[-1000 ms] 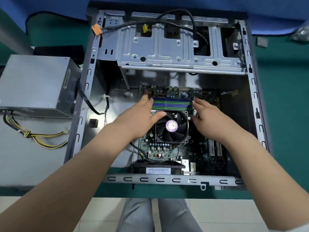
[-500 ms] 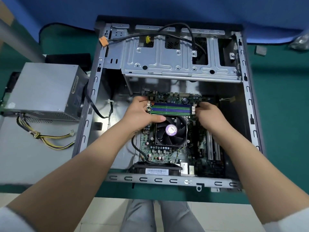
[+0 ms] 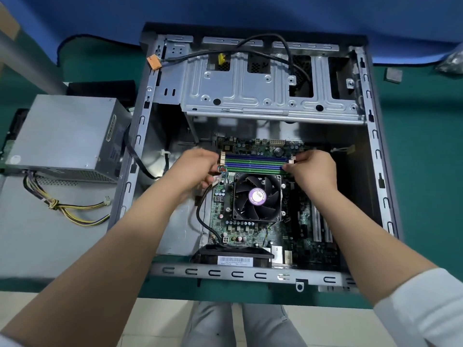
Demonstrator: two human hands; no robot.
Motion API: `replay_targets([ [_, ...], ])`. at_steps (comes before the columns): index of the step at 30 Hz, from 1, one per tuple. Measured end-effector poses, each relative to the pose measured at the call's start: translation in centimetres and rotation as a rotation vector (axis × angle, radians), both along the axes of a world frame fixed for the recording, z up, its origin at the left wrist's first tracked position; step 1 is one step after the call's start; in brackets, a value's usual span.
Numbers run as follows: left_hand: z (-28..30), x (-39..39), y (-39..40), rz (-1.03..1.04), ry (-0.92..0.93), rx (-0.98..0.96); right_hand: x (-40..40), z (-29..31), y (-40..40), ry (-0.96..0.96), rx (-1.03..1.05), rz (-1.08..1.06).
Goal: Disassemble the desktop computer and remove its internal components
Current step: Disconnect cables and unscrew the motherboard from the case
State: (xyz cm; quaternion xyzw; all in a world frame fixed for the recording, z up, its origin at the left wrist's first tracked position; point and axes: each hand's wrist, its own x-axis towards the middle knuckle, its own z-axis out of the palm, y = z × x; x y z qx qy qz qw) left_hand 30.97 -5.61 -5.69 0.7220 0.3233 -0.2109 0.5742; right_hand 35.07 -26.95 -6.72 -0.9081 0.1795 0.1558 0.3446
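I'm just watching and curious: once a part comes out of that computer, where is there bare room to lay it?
The green mat right of the case is mostly bare. Left of the case, the grey panel has room below the power supply and its loose cables. Inside, around the fan and both hands, left and right, it is crowded.
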Motion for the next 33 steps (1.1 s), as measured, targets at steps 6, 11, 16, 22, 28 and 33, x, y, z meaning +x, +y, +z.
replay_targets([
  [6, -0.4, 0.3, -0.5, -0.106, 0.010, 0.126, 0.0, -0.1, 0.1, -0.004, 0.014, -0.020],
  [11, -0.1, 0.0, 0.5, -0.153, 0.116, 0.129, 0.2, -0.3, 0.1, -0.039, -0.116, 0.088],
  [16, -0.3, -0.1, -0.1, -0.318, -0.075, 0.351, -0.2, -0.3, 0.0, -0.018, -0.125, 0.139],
  [22, 3.8, -2.3, 0.5, -0.487, -0.261, 0.594, -1.8, 4.0, 0.5, -0.077, -0.199, 0.430],
  [28, 9.6, -4.3, 5.1, -0.866, -0.624, 0.935, -1.7, 10.2, 3.4, -0.479, -0.090, 0.775],
  [33, 8.5, -5.1, 5.8, -0.889, -0.636, 0.962, 0.4, 10.5, 4.4, -0.577, -0.237, 0.804],
])
